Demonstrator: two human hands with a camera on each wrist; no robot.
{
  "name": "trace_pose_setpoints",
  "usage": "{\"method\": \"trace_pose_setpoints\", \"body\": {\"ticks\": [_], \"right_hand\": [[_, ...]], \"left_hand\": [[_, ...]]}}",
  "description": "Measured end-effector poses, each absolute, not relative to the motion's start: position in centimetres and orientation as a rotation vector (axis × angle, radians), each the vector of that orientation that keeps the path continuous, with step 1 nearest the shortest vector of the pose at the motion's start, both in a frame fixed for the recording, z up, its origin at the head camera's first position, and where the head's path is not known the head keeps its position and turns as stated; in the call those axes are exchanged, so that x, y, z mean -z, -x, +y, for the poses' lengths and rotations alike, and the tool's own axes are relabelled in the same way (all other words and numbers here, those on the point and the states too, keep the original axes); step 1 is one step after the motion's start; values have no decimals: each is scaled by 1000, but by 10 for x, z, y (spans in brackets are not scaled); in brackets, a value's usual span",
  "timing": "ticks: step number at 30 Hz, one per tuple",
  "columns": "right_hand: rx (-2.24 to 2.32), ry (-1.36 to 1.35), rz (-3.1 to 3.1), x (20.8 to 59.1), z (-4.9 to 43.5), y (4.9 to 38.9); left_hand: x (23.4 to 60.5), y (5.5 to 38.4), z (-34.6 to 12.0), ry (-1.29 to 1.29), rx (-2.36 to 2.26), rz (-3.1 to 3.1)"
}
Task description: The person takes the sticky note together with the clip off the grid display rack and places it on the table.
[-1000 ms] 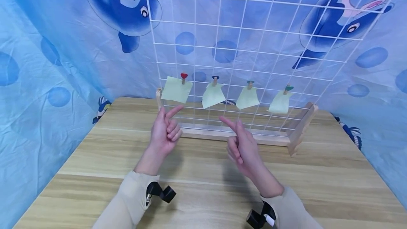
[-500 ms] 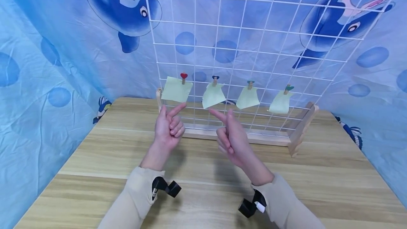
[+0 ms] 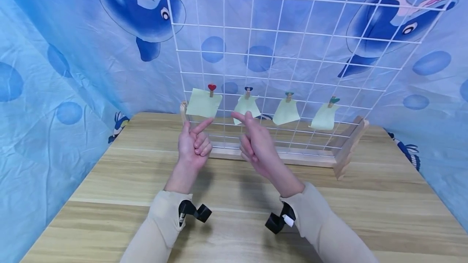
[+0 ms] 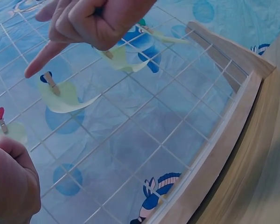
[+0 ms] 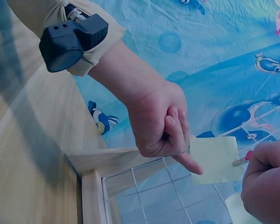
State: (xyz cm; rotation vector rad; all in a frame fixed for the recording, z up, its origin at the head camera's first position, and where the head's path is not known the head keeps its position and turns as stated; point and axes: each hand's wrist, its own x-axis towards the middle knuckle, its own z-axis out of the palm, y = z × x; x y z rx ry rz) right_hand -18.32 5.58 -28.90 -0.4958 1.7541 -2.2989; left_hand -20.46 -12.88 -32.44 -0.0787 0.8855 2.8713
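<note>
My left hand (image 3: 193,145) holds nothing; index finger and thumb are straight, the other fingers curled. Its index fingertip is at the lower right corner of the first pale green note (image 3: 204,104), under a red heart clip (image 3: 212,88); whether it touches, I cannot tell. My right hand (image 3: 259,143), in the same pose and holding nothing, points left in front of the second note (image 3: 245,104), partly hiding it. That note hangs from a dark blue heart clip (image 3: 248,91). In the left wrist view, the right hand (image 4: 84,23) appears above this clip (image 4: 50,84).
A white wire grid (image 3: 253,26) stands in a wooden base (image 3: 300,157) on the wood-grain table (image 3: 234,230). A third note (image 3: 286,113) and a fourth note (image 3: 324,117) hang to the right, both from green clips. Blue dolphin-print cloth (image 3: 73,72) surrounds the table.
My right hand has moved left and up, from below the gap between the second and third notes to the second note. My left hand has shifted slightly right, keeping its pose.
</note>
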Motion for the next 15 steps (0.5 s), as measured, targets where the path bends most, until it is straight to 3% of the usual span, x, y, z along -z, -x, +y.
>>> {"method": "trace_pose_setpoints", "body": {"ticks": [15], "right_hand": [[2371, 564, 1753, 275, 25, 209]], "left_hand": [[326, 210, -130, 172, -2870, 1085]]}}
